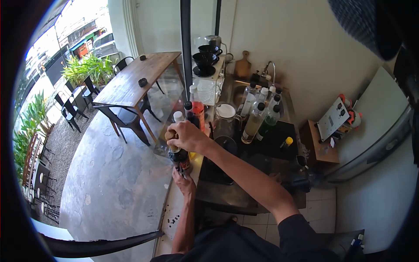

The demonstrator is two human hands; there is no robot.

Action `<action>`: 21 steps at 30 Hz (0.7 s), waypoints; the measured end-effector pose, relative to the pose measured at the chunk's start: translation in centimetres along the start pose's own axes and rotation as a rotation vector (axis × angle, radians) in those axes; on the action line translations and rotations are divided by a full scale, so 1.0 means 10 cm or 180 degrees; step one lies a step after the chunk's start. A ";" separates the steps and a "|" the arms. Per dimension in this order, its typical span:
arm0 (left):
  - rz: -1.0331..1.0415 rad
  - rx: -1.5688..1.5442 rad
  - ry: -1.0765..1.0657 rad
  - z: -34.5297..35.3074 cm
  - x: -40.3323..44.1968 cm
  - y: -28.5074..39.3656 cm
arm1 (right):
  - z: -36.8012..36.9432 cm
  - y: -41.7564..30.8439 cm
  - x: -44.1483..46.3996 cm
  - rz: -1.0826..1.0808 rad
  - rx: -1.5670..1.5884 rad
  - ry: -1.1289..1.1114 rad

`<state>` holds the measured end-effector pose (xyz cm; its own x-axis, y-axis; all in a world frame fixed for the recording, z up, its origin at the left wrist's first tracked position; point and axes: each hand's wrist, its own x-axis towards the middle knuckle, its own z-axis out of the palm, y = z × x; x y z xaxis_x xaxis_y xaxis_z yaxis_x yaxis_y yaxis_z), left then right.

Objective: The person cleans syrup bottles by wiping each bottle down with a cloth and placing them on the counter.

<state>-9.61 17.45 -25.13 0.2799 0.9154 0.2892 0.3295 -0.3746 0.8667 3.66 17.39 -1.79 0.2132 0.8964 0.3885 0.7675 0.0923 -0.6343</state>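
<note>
Bottle (180, 158) stands at the narrow bench (178, 198), its base hidden, your left hand (186, 184) gripping it low while your right hand (190, 136) closes around a tan piece (169, 135) at its top. A slack left grip under any push from above could tip it; a forward swerve might knock the red-filled bottle (199, 112) nearby.

"What sort of place are you seeing?"

"From where I sit, far off, it looks like a café bar: coffee drippers (204, 60), a cluster of bottles (251, 126) and a sink (239, 90)."

"Not a home kitchen?"

"I doubt it (fairly sure): a wooden table (135, 88), dark chairs (127, 117), more of them on gravel (65, 150) outside."
</note>
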 end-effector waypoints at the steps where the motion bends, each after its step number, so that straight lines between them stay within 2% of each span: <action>1: 0.0032 0.0019 0.0016 0.00 0.00 0.00 | -0.06 -0.04 -0.03 0.0064 0.0166 -0.0017; 6: 0.0053 -0.0027 0.0113 0.09 0.01 -0.06 | -0.64 -0.18 -0.37 -0.0151 0.0236 0.0305; 9: 0.0095 0.0044 0.0130 0.10 0.01 -0.08 | -1.13 -0.09 -0.73 0.0569 0.0601 0.0722; 12: 0.0097 0.0041 0.0130 0.10 0.01 -0.09 | -1.61 0.33 -1.09 0.1076 0.0828 0.1190; 14: 0.0043 0.0031 0.0150 0.10 0.02 -0.15 | -1.90 0.62 -1.30 0.1178 0.0325 0.1765; 18: -0.0012 -0.0125 0.0156 0.14 0.00 -0.16 | -2.39 1.78 -1.75 0.1130 -0.0616 0.2574; 21: 0.0037 -0.0076 0.0186 0.12 -0.01 -0.11 | -2.56 1.96 -1.87 0.1499 -0.1460 0.2161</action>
<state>-8.88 17.62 -26.59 0.2302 0.9183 0.3221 0.3048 -0.3824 0.8723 30.16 -8.70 -4.36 0.7575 0.3406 0.5570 0.6448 -0.5240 -0.5565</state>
